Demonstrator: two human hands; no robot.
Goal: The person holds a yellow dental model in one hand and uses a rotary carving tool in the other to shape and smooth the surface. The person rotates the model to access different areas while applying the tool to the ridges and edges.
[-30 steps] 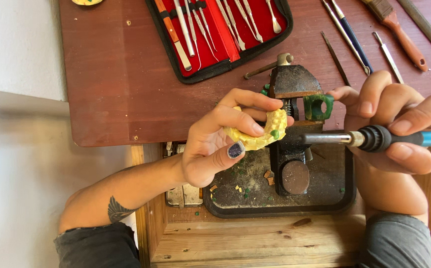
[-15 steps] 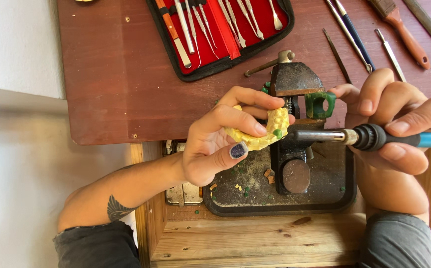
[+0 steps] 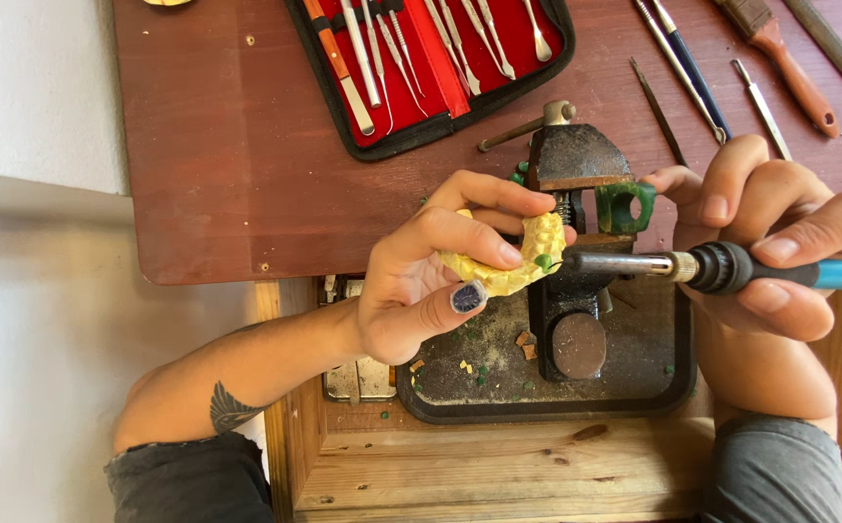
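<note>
The left hand [image 3: 421, 291] has its grip clamped on a yellow textured wax piece [image 3: 523, 254], thumb below, fingers curled over the top; the right hand [image 3: 779, 261] has its grip closed round a blue-handled heated tool [image 3: 731, 269], whose metal tip touches the piece's right edge at a green spot; just behind stands a small dark vise [image 3: 576, 194] over a black tray [image 3: 634, 387]; farther up the reddish surface [image 3: 208, 145] lies a red-lined case of metal instruments [image 3: 431, 58].

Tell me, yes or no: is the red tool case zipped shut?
No: the red tool case lies open on the table, its metal picks in plain view, above the left hand.
</note>
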